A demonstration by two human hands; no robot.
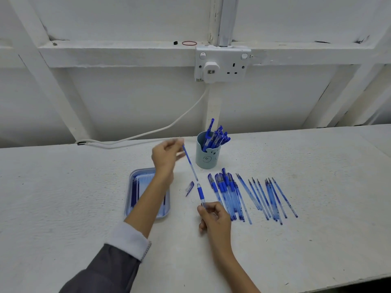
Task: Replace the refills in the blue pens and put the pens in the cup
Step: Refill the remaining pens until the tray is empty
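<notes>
My right hand [214,218] grips the lower end of a blue pen barrel [200,192]. A thin blue refill [190,163] sticks out of the barrel's top, and my left hand [167,154] pinches the refill's upper end. The pen's cap [189,188] lies on the table just left of the barrel. Behind stands a light blue cup [207,157] holding several blue pens. Right of my right hand lie several capped blue pens [227,193], and further right several loose refills [268,197].
A blue tray [146,192] with a few refills lies under my left forearm. A white cable [148,134] runs along the table's back edge up to a wall socket [222,64]. The white table [84,197] meets a white framed wall behind.
</notes>
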